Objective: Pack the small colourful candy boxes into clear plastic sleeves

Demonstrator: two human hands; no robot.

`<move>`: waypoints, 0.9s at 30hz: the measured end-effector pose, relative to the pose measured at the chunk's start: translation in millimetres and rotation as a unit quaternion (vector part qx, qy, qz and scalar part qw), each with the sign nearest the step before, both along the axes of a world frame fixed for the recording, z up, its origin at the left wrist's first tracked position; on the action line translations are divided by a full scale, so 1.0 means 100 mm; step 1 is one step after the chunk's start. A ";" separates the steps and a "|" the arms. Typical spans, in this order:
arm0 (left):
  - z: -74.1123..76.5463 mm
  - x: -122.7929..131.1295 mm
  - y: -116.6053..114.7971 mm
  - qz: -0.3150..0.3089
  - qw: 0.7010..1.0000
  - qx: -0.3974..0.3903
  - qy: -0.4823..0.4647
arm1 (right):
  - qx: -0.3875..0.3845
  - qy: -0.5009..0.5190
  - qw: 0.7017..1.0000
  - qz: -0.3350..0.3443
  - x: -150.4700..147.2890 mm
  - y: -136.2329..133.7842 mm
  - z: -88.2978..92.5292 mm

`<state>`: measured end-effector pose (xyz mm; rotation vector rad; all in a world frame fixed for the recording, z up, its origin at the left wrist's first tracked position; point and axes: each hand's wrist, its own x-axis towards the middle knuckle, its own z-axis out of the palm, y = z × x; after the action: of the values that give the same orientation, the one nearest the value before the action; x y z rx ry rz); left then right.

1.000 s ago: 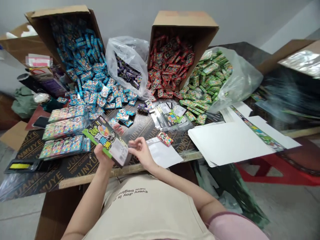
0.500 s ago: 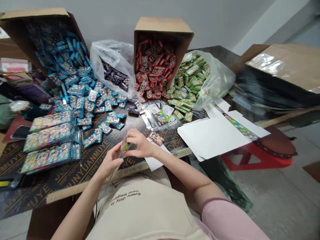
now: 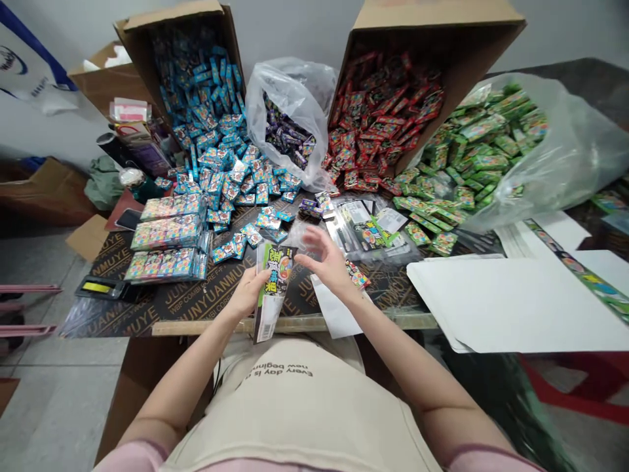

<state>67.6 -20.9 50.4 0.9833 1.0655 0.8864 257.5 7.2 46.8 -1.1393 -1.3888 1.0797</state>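
My left hand (image 3: 249,292) grips a printed plastic bag (image 3: 278,265) by its left edge, thumb on the front. The bag has black and green printing with large characters and a pale barcode panel low down, and it is held upright over the table's front edge. Beside the bag's upper right edge, my right hand (image 3: 327,262) has its fingers apart and curved; nothing shows gripped in it. Clear plastic (image 3: 297,235) lies behind those fingers; whether they touch it I cannot tell. A small red packet (image 3: 358,275) lies partly hidden behind my right wrist.
Blue packets (image 3: 221,157) spill from a carton at back left; red ones (image 3: 373,111) fill another. Plastic bags hold purple packets (image 3: 289,141) and green packets (image 3: 491,144). Filled packs (image 3: 167,233) stand stacked left. Flat printed bags (image 3: 363,226) and white card (image 3: 511,295) lie right.
The view has swung left. The printed bag has turned so that its front faces me. My right hand has come off it and its fingers have spread, while my left hand keeps hold.
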 end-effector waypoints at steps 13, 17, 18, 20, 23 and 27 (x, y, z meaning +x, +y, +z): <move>-0.07 -0.16 0.21 0.022 0.977 0.126 0.171 | -0.186 0.123 0.958 0.182 -0.15 -0.06 -0.12; -0.16 -0.16 0.30 0.053 0.994 0.066 0.074 | -0.248 0.141 0.924 0.255 -0.10 -0.15 -0.21; -0.18 -0.15 0.29 0.027 0.997 0.049 0.054 | -0.245 0.143 0.932 0.227 -0.07 -0.16 -0.23; -0.20 -0.12 0.26 -0.041 0.999 0.019 0.027 | -0.237 0.143 0.945 0.175 0.02 -0.14 -0.25; -0.24 -0.08 0.19 -0.105 0.994 -0.009 -0.001 | -0.241 0.140 0.947 0.157 0.14 -0.07 -0.27; -0.32 0.02 0.17 -0.108 0.994 -0.009 -0.013 | -0.183 0.125 0.973 0.068 0.20 -0.04 -0.32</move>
<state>69.3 -4.4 18.4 1.0480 0.9223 0.7093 277.7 3.0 14.7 -1.1288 -1.1092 1.5683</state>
